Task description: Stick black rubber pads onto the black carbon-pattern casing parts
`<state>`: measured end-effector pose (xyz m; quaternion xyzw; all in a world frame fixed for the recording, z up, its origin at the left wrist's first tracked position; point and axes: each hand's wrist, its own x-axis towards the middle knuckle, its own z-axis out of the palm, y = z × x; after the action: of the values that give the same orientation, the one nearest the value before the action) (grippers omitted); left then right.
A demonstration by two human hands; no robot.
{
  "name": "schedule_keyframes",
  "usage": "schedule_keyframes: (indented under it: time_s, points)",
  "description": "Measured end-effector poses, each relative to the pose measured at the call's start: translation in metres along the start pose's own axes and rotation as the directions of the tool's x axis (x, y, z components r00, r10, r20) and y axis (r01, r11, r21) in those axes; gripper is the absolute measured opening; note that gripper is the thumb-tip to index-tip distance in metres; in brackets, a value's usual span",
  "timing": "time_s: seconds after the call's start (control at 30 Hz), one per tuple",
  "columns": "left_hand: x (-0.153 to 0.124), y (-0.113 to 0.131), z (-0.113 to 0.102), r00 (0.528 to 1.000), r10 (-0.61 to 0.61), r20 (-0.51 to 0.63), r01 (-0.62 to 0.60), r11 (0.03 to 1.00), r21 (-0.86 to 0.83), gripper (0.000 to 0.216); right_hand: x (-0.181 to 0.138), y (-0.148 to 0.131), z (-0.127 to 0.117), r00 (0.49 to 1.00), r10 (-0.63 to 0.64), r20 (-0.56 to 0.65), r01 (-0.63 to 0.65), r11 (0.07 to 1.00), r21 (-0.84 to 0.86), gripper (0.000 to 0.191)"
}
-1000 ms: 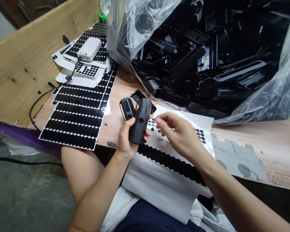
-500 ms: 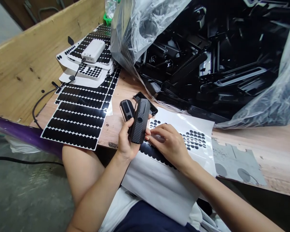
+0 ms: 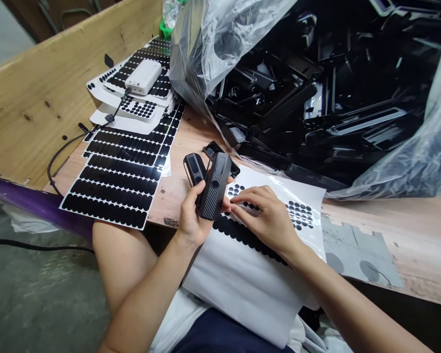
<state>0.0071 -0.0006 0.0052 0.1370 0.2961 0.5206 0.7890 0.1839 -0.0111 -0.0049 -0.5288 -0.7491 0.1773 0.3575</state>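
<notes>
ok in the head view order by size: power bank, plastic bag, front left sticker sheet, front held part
Plastic bag
Front left sticker sheet
Front held part (closer to camera, so possibly exaggerated)
Power bank

The left hand (image 3: 191,218) is gripping with curled fingers, thumb pointing upward, while the left forearm (image 3: 152,289) is slanting up from lower left. The right hand (image 3: 270,215) is pinching beside the left fingertips (image 3: 226,201), the right forearm (image 3: 338,291) angling leftward.

Glare on plastic bag (image 3: 226,37); floor (image 3: 47,294) dim; wide-angle stretch toward edges
</notes>
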Motion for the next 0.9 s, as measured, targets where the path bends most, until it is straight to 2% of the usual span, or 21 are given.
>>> schedule_keyframes:
  time_s: [0.13,0.23,0.33,0.37,0.43,0.53,0.6,0.73,0.9]
  points:
    - [0.001,-0.002,0.001,0.997,0.067,0.025,-0.067,0.997,-0.028,0.036,-0.003,0.003,0.011,0.997,-0.064,-0.048,0.056,0.986,-0.160,0.007]
    - [0.003,-0.004,0.002,0.994,0.105,0.043,-0.103,0.993,-0.054,0.034,-0.005,0.001,0.012,0.996,-0.057,-0.072,0.046,0.988,-0.145,0.007]
    - [0.004,-0.006,0.000,0.992,0.118,0.049,-0.117,0.993,-0.022,0.033,-0.004,-0.004,0.005,0.995,-0.040,-0.096,0.048,0.996,0.079,0.008]
    - [0.004,-0.006,0.000,0.990,0.126,0.060,-0.125,0.992,-0.012,0.034,-0.002,-0.006,0.000,0.993,-0.001,-0.120,0.025,0.981,0.194,0.009]
    - [0.003,-0.006,-0.002,0.989,0.121,0.090,-0.122,0.992,0.006,0.035,0.005,-0.010,-0.013,0.974,0.174,-0.147,-0.090,0.886,0.454,0.009]
    - [0.002,-0.005,-0.004,0.988,0.049,0.145,-0.058,0.997,0.054,0.038,0.021,-0.017,-0.036,0.888,0.459,0.012,-0.332,0.622,0.709,0.014]
    - [0.001,-0.005,-0.005,0.985,0.004,0.172,-0.021,0.995,0.097,0.042,0.032,-0.022,-0.048,0.843,0.519,0.145,-0.448,0.526,0.723,0.016]
    - [0.000,-0.007,-0.005,0.982,-0.016,0.187,-0.010,0.991,0.135,0.050,0.045,-0.034,-0.056,0.821,0.523,0.229,-0.520,0.521,0.677,0.021]
    - [0.001,-0.007,-0.004,0.982,0.003,0.189,-0.032,0.988,0.150,0.052,0.046,-0.045,-0.050,0.853,0.462,0.241,-0.486,0.539,0.688,0.022]
